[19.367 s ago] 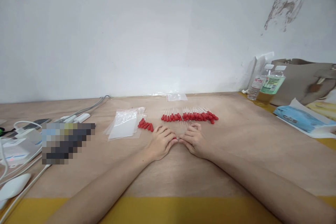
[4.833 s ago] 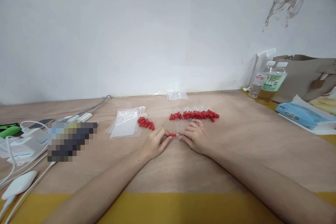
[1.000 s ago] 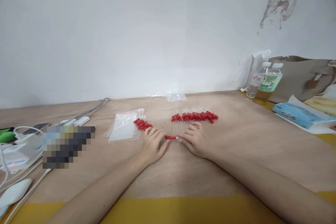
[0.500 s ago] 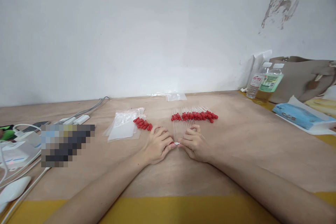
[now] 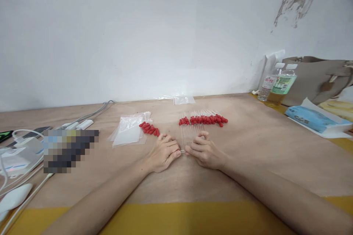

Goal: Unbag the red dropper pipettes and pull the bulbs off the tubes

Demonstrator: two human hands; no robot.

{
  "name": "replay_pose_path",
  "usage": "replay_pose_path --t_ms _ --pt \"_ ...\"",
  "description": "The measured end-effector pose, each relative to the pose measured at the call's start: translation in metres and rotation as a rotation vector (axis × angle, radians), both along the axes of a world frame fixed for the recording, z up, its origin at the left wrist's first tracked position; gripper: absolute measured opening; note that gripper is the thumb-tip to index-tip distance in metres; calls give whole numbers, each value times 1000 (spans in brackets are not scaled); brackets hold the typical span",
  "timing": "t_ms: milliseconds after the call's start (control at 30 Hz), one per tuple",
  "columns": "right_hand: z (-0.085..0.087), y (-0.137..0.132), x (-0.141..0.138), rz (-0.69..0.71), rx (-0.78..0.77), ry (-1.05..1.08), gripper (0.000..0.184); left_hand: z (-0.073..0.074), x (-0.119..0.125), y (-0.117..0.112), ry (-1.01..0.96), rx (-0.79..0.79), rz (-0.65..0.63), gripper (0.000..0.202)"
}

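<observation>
My left hand (image 5: 163, 153) and my right hand (image 5: 204, 151) rest on the table with their fingertips meeting. Between them they pinch one thin glass dropper tube (image 5: 182, 151); the left fingers are curled over its end, where a red cap was seen before. Just beyond the hands lie several bare glass tubes (image 5: 190, 134). Behind those runs a row of droppers with red rubber caps (image 5: 205, 119). A small heap of loose red caps (image 5: 149, 129) lies to the left, next to clear zip bags (image 5: 129, 133).
Cables, chargers and a white mouse (image 5: 13, 197) crowd the left side. At the back right stand two drink bottles (image 5: 278, 85), a beige bag (image 5: 317, 80) and a blue packet (image 5: 311, 119). Another small clear bag (image 5: 184, 100) lies by the wall.
The red cap, visible between my hands a second ago, is now covered by my left fingers, and the hands have closed together on the tube.
</observation>
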State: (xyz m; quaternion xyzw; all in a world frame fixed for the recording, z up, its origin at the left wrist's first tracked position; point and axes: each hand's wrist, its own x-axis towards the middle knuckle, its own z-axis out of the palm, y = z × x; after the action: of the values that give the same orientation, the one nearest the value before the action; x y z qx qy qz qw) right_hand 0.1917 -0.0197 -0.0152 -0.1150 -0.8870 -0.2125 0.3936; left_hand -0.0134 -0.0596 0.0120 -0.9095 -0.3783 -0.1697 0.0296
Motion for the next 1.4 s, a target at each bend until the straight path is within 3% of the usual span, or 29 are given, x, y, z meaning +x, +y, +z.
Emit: replay_pose_path --t_ms 600,767,833,900,1000,1133,1267,1400 --pt "7 -8 8 117 20 -64 19 -2 -4 -6 8 11 -59 30" --pt "4 -4 20 140 18 -110 29 -5 -13 -3 -66 -31 -73 31" --pt "0 2 28 76 -41 -32 32 -5 -24 1 -221 -33 28 33" --pt "-4 10 32 -49 -150 127 35 -2 -38 8 -470 -11 228 36" --pt "-5 15 27 -151 -328 244 37 12 -61 21 -696 25 477 34" --pt "3 14 9 -164 -446 209 33 37 -85 46 -607 18 788 29" --pt "14 21 -14 -181 -348 90 25 51 -94 75 -525 -53 885 26" --pt "15 33 -39 -284 -265 -25 23 48 -92 93 -469 -98 944 26"
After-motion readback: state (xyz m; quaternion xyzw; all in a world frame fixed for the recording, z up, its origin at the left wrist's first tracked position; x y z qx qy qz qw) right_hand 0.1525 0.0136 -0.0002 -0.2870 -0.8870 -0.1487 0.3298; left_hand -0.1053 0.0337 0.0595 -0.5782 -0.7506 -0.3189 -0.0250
